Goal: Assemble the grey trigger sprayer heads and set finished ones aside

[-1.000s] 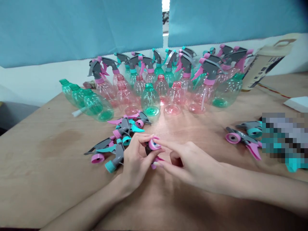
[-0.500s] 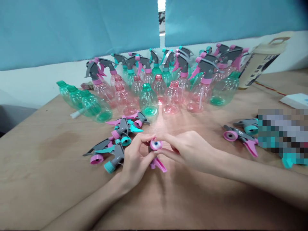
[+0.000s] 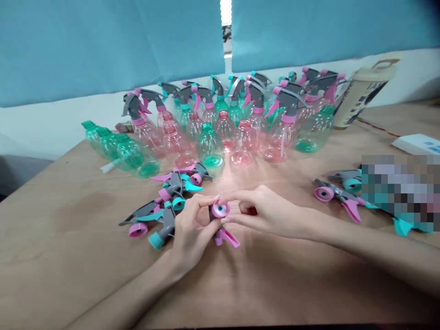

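Note:
A grey-and-pink trigger spray head (image 3: pixel 229 238) is held with its round collar facing me; inside the pink ring show a white disc and a dark blue centre. My left hand (image 3: pixel 190 231) is closed around its body from the left, partly hiding it. From the right, the thumb and index finger of my right hand (image 3: pixel 273 214) pinch the collar's edge. The pink trigger points down and to the right, below the fingers. Just left of my left hand lies a pile of loose spray heads (image 3: pixel 167 224), some pink, some turquoise.
Several clear pink and green bottles (image 3: pixel 210 149) stand behind my hands, many topped with spray heads. Green bottles (image 3: pixel 132 153) lean at the left. More spray heads (image 3: pixel 338 197) lie right, beside a pixelated patch. A beige tumbler (image 3: pixel 364 94) and white box (image 3: pixel 417 144) are farther back.
The camera view has shifted slightly. My right fingers have moved a little around the pink collar, and its lower edge shows differently. My left hand keeps its hold on the spray head.

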